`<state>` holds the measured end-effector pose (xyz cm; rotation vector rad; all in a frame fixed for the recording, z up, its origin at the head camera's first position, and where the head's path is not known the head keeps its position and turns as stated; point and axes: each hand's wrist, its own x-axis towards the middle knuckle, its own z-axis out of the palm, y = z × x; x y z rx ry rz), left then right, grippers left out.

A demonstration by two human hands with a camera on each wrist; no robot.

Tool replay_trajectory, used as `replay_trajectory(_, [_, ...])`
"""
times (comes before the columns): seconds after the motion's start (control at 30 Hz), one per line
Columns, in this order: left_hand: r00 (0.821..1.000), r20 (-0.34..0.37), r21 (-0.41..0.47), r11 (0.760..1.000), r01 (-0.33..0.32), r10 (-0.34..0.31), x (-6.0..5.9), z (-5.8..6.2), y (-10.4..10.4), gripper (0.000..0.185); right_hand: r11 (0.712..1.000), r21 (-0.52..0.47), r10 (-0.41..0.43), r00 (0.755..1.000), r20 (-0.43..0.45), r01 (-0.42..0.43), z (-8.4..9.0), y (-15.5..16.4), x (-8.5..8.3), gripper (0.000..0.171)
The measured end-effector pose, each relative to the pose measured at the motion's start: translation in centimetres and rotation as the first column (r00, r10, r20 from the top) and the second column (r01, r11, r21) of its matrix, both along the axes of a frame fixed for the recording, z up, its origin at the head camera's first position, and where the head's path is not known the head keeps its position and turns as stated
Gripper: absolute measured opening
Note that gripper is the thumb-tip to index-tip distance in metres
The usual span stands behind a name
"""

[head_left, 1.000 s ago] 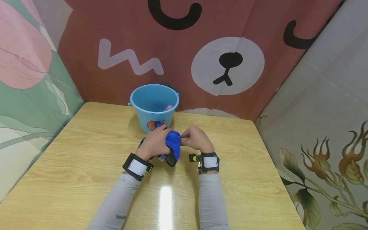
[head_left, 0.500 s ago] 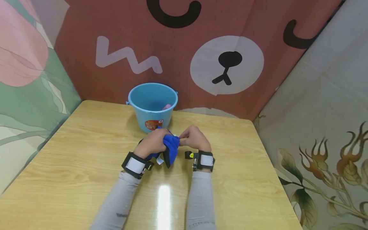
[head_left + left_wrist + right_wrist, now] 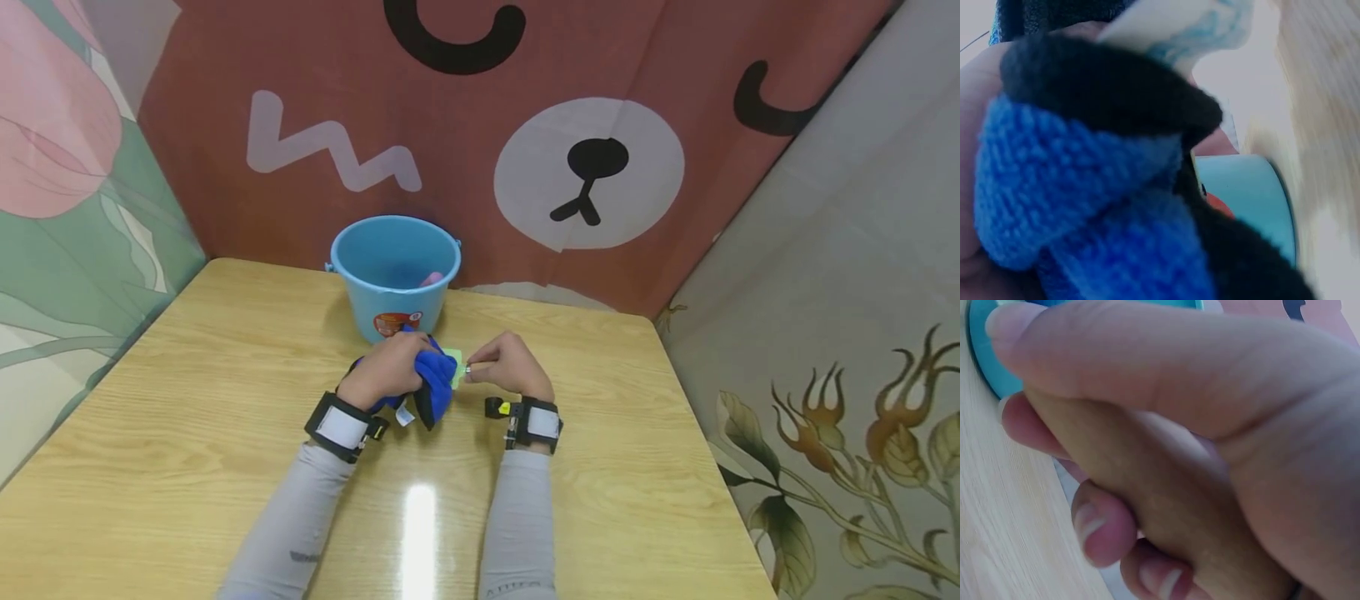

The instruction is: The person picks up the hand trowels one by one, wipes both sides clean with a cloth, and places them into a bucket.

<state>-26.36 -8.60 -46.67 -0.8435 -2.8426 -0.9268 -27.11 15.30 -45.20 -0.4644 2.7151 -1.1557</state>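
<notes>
My left hand (image 3: 384, 371) grips a bunched blue and black cloth (image 3: 432, 375). In the left wrist view the cloth (image 3: 1079, 181) looks fluffy, with a white label (image 3: 1204, 28) sticking out. My right hand (image 3: 513, 367) holds a wooden-handled spatula (image 3: 457, 358) with a flat, pale green head. The cloth touches or overlaps that head; its left part is hidden. In the right wrist view, thumb and fingers curl round the thick wooden handle (image 3: 1135, 469). Both hands are just above the table, in front of a light blue bucket (image 3: 393, 296).
The bucket stands at the back of the wooden table (image 3: 615, 467), with something pink (image 3: 432, 278) inside. Behind the table hangs a brown bear-print curtain (image 3: 465, 133). Patterned cloths close off the left and right sides.
The cloth has slid left off the spatula, so its green head now shows between the hands. My left hand has moved slightly left; the right still holds the handle.
</notes>
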Motion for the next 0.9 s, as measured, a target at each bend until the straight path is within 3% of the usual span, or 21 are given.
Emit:
replay_trajectory(0.3, [0.999, 0.048, 0.005, 1.000, -0.022, 0.022, 0.1, 0.1, -0.7, 0.042, 0.999, -0.016, -0.042, 0.999, 0.020, 0.042, -0.3, 1.0, 0.3, 0.014])
replay_trajectory(0.67, [1.000, 0.017, 0.083, 0.996, -0.011, 0.010, -0.2, 0.5, -1.5, 0.044, 0.994, -0.081, -0.079, 0.997, 0.002, 0.079, -0.3, 1.7, 0.4, 0.013])
replay_trajectory(0.9, [0.998, -0.054, 0.122, 0.992, 0.038, -0.031, -0.4, 0.5, -1.9, 0.043, 0.993, -0.088, -0.074, 0.997, 0.008, 0.075, 0.1, 2.2, 0.5, 0.012])
